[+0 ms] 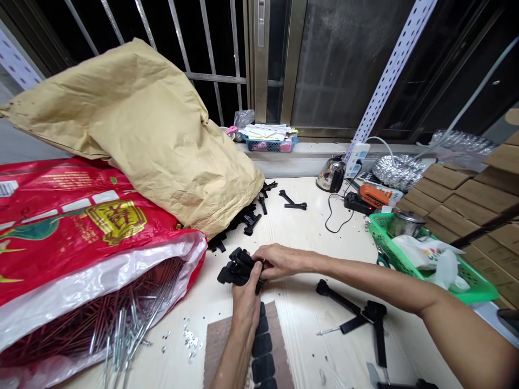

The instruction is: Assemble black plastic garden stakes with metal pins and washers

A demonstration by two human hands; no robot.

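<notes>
While leaning over the pale table (308, 232), grips a black plastic part (236, 268) with both hands. Closes the left hand (247, 302) on the near side of the part, thumb side up against it. Closes the right hand (279, 260) on the right end of the same part, reaching in from the right. Holds the part just above the table, near the middle, right past a brown board (279, 329). Has a row of black pads (263, 346) on that board, under the left wrist. Has tiny silver bits (190, 337) scattered on the table just left of the board. Has a red bag (81, 227) lying open on the left, full of thin metal rods (121, 327), some sticking out onto the table. Has a big brown paper sack (150, 135) behind the red bag, resting on a heap of more black parts (249, 219). Has another black piece (367, 316) lying flat to the right of the hands, apart from the held part. Has a green basket (385, 240) further right, next to stacked cardboard boxes (466, 200). Has a shiny kettle (330, 173) and an orange and black tool (371, 197) at the far side, near the window (344, 65).
</notes>
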